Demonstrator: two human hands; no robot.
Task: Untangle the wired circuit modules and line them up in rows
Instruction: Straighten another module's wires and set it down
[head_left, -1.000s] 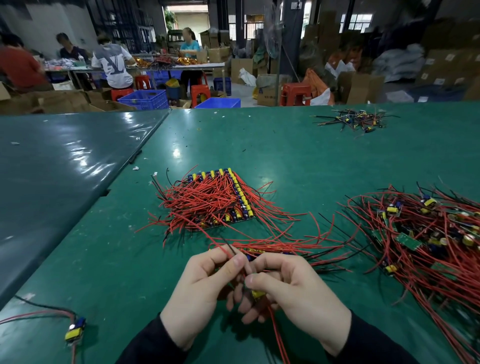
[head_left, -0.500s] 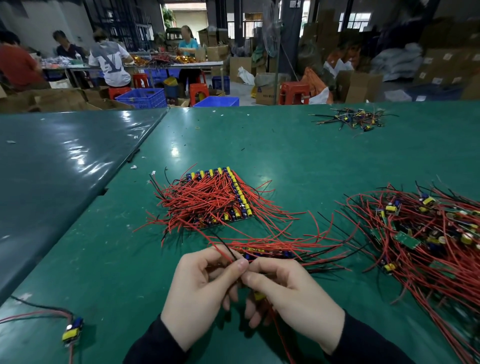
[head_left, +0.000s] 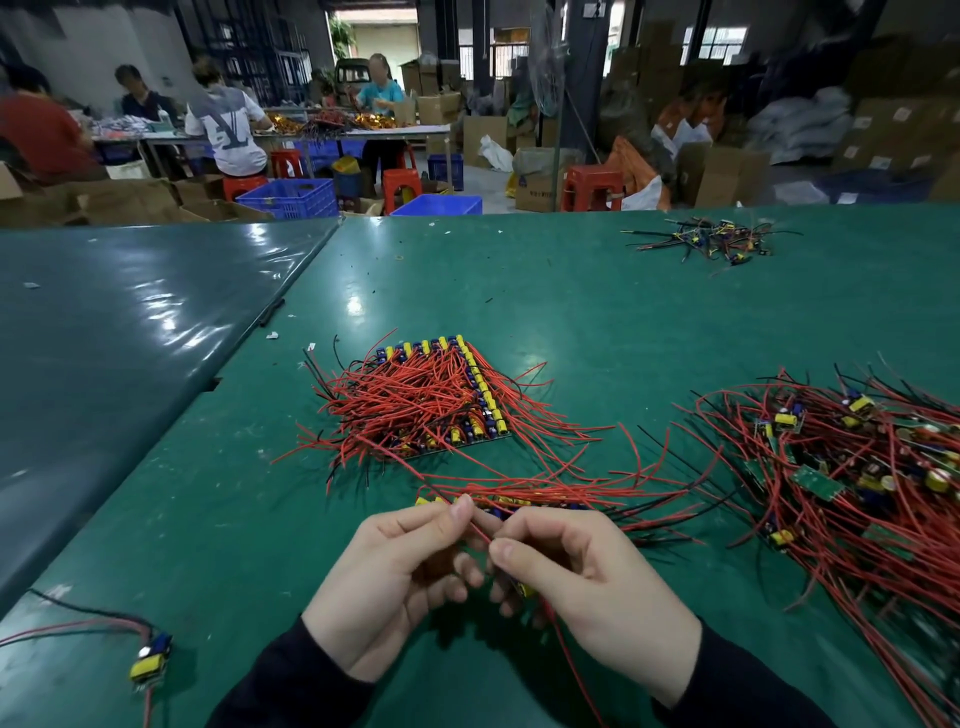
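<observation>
A: Grip? Both pinching. Left hand (head_left: 395, 577) nips a thin red wire lead (head_left: 480, 530) between thumb and forefinger; right hand (head_left: 582, 582) clamps the small yellow-topped circuit module (head_left: 523, 588) under its fingers.

B: And the lead's line?

A: Slants up-left from the module, so the left hand pulls it straight. Just beyond the hands, a started row of yellow modules (head_left: 498, 502); past that row, the finished block of lined-up modules (head_left: 441, 400). Right of the row, the big tangled red-wire heap (head_left: 841, 467). All on the green table mat (head_left: 519, 291).

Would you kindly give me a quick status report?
Both hands, left hand and right hand, pinching one module's red wire. Sorted block ahead. Tangled pile waits right.
</observation>
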